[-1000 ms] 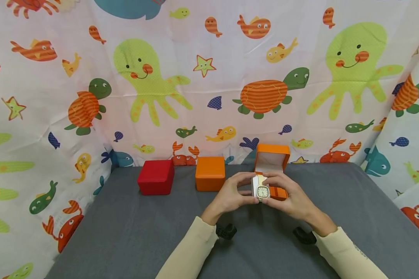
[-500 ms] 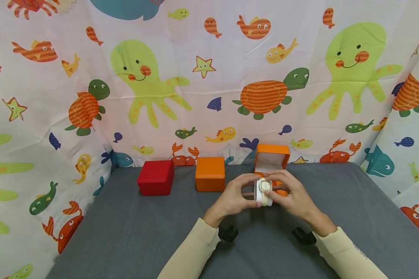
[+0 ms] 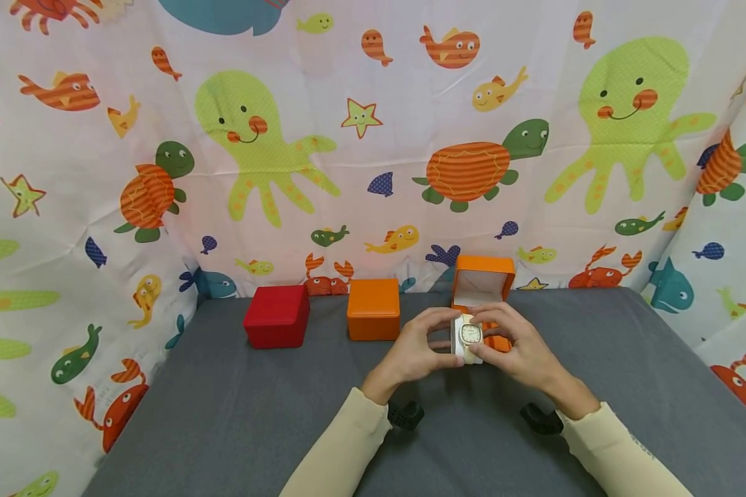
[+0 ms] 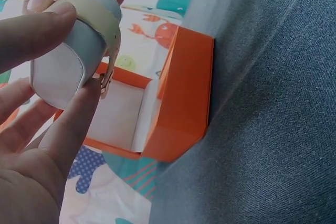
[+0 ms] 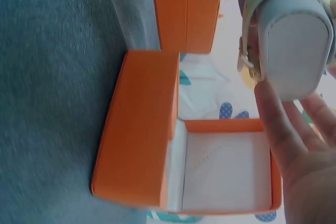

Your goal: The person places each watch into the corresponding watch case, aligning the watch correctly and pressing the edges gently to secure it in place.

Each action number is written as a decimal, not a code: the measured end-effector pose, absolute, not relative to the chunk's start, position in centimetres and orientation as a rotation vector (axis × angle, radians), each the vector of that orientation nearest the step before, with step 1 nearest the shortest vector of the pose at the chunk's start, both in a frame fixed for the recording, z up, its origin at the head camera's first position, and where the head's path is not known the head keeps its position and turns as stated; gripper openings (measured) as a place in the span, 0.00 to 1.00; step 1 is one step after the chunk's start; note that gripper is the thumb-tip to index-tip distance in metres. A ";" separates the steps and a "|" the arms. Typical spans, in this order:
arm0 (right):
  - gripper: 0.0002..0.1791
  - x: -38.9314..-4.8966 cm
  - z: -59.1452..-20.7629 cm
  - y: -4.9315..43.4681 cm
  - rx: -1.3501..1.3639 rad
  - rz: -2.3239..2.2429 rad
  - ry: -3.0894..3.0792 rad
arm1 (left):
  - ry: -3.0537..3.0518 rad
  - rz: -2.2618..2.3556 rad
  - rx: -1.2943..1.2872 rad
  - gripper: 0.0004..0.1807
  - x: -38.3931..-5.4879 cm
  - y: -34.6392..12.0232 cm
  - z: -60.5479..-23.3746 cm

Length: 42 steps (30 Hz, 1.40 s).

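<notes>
A watch [image 3: 471,334] with a squarish pale dial and cream strap is wrapped around a white watch cushion [image 5: 296,51]. My left hand [image 3: 412,348] grips the cushion from the left, its thumb near the strap [image 4: 100,17] in the left wrist view. From the right, my right hand [image 3: 525,348] holds the same cushion, thumb close to the dial's lower edge in the head view. The buckle [image 5: 248,59] shows at the underside of the cushion. Right behind the hands stands an orange box [image 3: 485,268] with its lid raised and a white lining; the hands partly hide its base.
A closed orange box [image 3: 374,309] stands left of the hands, with a closed red box [image 3: 277,316] farther left. All rest on a grey cloth-covered table [image 3: 236,428]. A curtain [image 3: 360,172] printed with sea animals hangs behind and at both sides.
Between both hands, the watch and cushion have turned: the dial tipped upward from its low position, then settled slightly lower. The cushion shifted a little right. The boxes have stayed put.
</notes>
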State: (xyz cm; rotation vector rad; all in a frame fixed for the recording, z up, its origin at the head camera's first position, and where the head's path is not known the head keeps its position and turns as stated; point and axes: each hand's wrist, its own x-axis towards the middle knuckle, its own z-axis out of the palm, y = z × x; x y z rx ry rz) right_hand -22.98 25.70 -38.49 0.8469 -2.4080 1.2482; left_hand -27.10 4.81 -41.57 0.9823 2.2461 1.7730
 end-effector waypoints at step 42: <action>0.36 -28.2 -44.1 31.0 0.650 1.198 -2.687 | 2.628 1.263 0.939 0.37 -32.6 9.6 -44.1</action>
